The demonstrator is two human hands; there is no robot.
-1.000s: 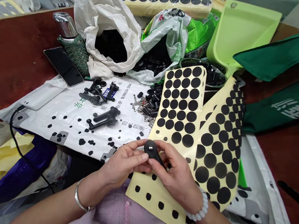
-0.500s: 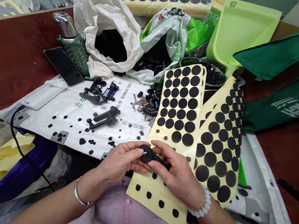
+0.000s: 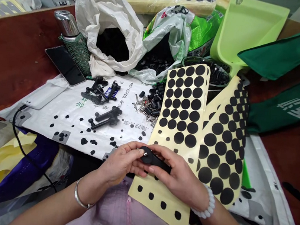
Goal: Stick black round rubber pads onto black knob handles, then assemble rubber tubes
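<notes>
A black plastic handle (image 3: 156,161) with a rounded head and a small metal piece on it lies between my two hands. My left hand (image 3: 124,161) pinches the rounded head between thumb and fingers. My right hand (image 3: 178,175) is wrapped around the longer stem, its index finger reaching along the top edge. Below the hands, a yellow sheet of black round stickers (image 3: 157,207) slopes over my lap and up onto the work surface. Similar black handles (image 3: 108,117) lie beyond my left hand, near a pile of small black parts and metal pins (image 3: 149,108).
A white bag (image 3: 133,50) and a clear plastic bag (image 3: 184,35) hold black parts at the back. A phone (image 3: 65,65) leans by a netted flask (image 3: 67,23). On the right are another sticker sheet (image 3: 205,136), a green dustpan (image 3: 248,29) and green cloth (image 3: 288,107).
The fingers of my right hand have slid forward along the handle toward its rounded head. My left hand keeps its pinch. The whole view has shifted slightly.
</notes>
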